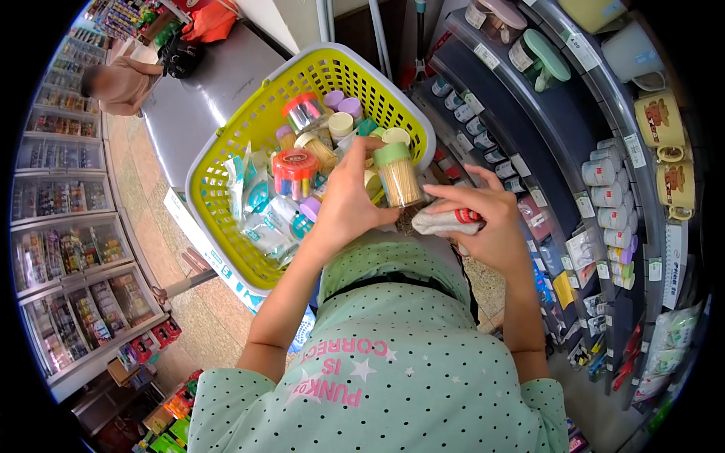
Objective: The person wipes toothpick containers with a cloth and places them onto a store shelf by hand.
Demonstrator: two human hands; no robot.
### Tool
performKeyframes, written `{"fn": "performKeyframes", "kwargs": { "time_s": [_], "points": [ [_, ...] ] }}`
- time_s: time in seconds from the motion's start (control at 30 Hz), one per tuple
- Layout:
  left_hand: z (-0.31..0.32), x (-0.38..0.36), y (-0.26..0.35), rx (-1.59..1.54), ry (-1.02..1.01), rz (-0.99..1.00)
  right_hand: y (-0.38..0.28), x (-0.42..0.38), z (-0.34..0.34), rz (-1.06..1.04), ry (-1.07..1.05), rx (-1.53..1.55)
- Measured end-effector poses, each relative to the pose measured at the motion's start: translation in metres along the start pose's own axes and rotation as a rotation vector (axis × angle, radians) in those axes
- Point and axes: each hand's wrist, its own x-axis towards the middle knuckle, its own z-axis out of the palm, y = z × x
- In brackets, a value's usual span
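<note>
My left hand [349,195] is closed around a clear jar of toothpicks [399,181] with a green lid, held above the near right side of a yellow-green basket [257,121]. Close beside the jar, my right hand [483,215] grips a whitish cloth [442,219] that has a red part near the fingers. Inside the basket lie a red-lidded jar [303,109], a red-topped container of coloured sticks [295,167], several purple-lidded containers and white-and-teal plastic packets [281,226].
Curved dark shelves [521,98] on the right hold mugs [658,121], stacked white cans [604,189] and hanging packets. The basket rests by a grey table [204,90]. A person [124,83] is at the far left, near drawers of small goods [75,249].
</note>
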Motion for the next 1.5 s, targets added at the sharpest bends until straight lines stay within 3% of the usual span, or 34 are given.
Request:
{"fn": "performKeyframes", "kwargs": {
  "time_s": [0.13,0.33,0.53,0.93,1.03,1.1,1.23,1.5],
  "points": [
    [0.001,0.001,-0.003,-0.187,0.017,-0.029,0.009,-0.012,-0.003,0.098,0.123,0.108],
    [-0.003,0.001,0.017,-0.666,-0.055,-0.329,-0.005,-0.011,0.014,0.232,0.455,0.539],
    [0.004,-0.003,0.014,-0.704,-0.161,-0.185,-0.009,-0.003,0.011,0.245,0.501,0.545],
    [0.007,-0.006,0.022,-0.411,-0.035,-0.122,-0.026,0.000,-0.002,0.166,0.551,0.341],
    [0.007,-0.007,0.029,-0.339,-0.017,-0.134,-0.038,0.005,-0.013,0.001,0.446,-0.167],
    [0.007,-0.007,0.033,-0.208,0.001,-0.113,-0.041,0.010,-0.007,-0.033,0.448,-0.306],
    [0.012,-0.010,0.034,0.030,0.105,-0.051,-0.039,0.021,-0.001,-0.096,0.462,-0.313],
    [0.011,-0.012,0.038,0.075,0.135,-0.096,-0.039,0.025,0.008,-0.220,0.454,-0.260]
  ]
}}
